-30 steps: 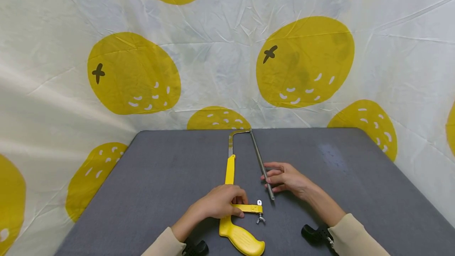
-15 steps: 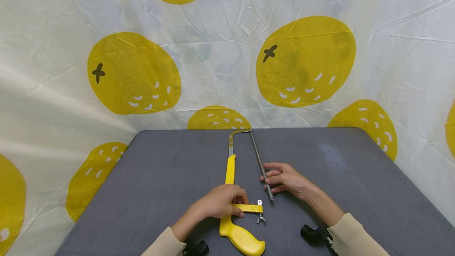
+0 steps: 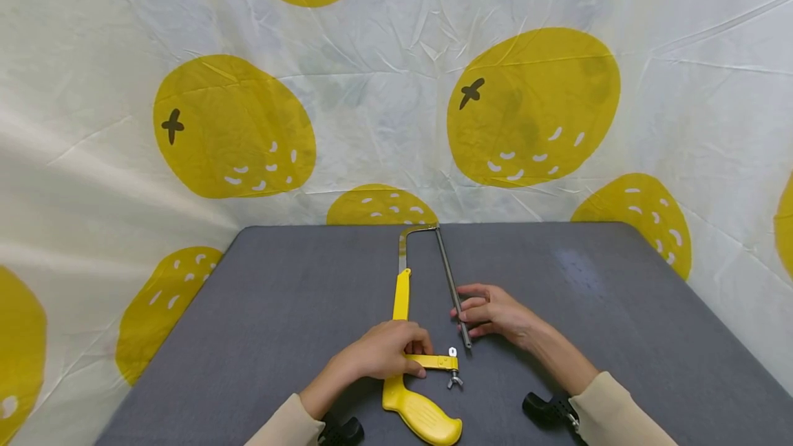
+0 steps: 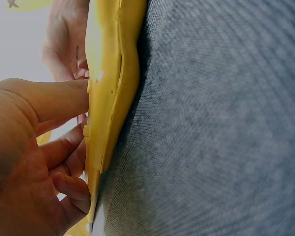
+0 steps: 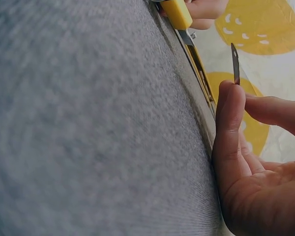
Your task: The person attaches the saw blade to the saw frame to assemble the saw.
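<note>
A hacksaw with a yellow handle [image 3: 427, 418] and a metal far end lies on the grey table. My left hand [image 3: 390, 351] grips its frame [image 3: 402, 294] just above the handle, beside the short yellow arm [image 3: 436, 362] that carries a wing nut [image 3: 455, 382]. The saw blade [image 3: 447, 260] meets the frame's far corner; its near end stands apart from the wing-nut arm. Near that end, my right hand [image 3: 498, 315] pinches the blade. In the right wrist view, the blade's holed tip [image 5: 235, 64] sticks out past the thumb and finger.
The grey table [image 3: 297, 281] reaches back to a pale curtain [image 3: 378, 115] printed with large yellow fruit. Black wrist straps [image 3: 548, 410] sit at the sleeves, close to the tabletop.
The blade's near end has swung slightly left, toward the wing-nut arm, together with my right hand. My left hand and the hacksaw frame have stayed in place.
</note>
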Demonstrator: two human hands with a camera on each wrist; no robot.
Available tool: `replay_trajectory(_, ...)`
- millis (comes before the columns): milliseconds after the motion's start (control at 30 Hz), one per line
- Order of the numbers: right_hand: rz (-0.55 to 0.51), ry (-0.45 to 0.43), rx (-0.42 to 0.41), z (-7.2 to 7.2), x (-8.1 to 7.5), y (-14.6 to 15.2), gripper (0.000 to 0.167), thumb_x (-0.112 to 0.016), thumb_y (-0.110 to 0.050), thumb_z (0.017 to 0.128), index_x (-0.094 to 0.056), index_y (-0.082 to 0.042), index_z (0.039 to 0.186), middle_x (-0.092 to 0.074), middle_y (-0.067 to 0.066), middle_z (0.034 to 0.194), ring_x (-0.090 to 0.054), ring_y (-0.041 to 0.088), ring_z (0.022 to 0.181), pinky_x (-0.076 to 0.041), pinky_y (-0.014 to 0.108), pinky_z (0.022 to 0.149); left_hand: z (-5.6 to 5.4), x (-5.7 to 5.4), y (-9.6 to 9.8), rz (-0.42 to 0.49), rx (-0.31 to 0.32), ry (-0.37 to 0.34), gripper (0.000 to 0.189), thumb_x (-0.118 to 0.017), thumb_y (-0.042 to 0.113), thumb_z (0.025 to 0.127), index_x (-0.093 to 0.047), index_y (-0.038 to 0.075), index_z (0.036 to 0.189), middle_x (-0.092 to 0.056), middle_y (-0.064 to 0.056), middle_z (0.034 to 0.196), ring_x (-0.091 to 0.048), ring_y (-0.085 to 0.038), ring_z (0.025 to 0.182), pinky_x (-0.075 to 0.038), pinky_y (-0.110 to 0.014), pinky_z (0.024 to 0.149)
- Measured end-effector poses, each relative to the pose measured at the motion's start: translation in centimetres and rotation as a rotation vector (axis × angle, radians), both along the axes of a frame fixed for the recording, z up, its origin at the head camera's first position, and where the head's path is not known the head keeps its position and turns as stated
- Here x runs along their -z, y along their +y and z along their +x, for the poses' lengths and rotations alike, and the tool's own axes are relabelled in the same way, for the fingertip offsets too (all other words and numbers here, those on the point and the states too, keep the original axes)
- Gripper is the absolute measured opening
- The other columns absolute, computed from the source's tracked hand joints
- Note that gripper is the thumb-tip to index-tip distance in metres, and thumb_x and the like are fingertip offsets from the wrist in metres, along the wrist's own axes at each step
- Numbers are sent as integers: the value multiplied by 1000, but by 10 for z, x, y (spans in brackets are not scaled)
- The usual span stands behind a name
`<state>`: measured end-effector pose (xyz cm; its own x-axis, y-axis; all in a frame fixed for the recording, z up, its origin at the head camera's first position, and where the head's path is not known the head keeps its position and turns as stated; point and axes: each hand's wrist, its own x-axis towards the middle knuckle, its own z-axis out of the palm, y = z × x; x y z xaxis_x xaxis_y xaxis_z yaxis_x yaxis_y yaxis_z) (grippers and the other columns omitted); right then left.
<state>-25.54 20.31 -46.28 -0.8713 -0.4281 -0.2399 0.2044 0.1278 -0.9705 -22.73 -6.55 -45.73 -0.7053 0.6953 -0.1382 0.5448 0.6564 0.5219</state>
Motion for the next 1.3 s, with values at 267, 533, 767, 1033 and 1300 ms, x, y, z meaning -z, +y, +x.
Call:
replay_trajectory(267,-7,-20,-19,1,1,-2,75,-66,-5,96,-23,11,156,-74,11,114,-72,12,85,-61,29,73,1,-2,1,-9,-12,-1,17,-86,27,86,-73,29,98,-60,17,84,-54,2,74,-47,-18,70)
replay_trajectory(533,-12,-22,-47,2,4,-4,77,-68,-5,96,-22,13,155,-75,8,108,-73,13,85,-61,29,73,0,-3,3,-6,-3,11,17,-85,27,86,-73,28,98,-60,17,84,-54,2,75,-47,-18,70)
replay_trajectory(767,-5,-10,-61,5,4,-10,77,-69,-4,92,-25,14,153,-74,8,105,-71,10,78,-61,26,69,1,-4,2,-6,-7,8,17,-86,27,86,-73,28,98,-60,17,83,-54,2,75,-46,-18,70)
replay_trajectory(1033,16,18,-57,7,3,-16,78,-69,-3,91,-25,15,153,-75,10,105,-72,10,76,-61,27,69,0,-3,2,-8,-9,5,17,-85,28,86,-73,28,98,-60,17,84,-53,2,75,-46,-18,70)
replay_trajectory(1300,44,42,-66,9,2,-16,75,-69,-3,92,-27,15,152,-75,14,108,-72,13,72,-62,30,67,0,-4,2,-5,-9,2,17,-86,27,86,-73,28,98,-60,17,84,-54,2,75,-46,-18,70)
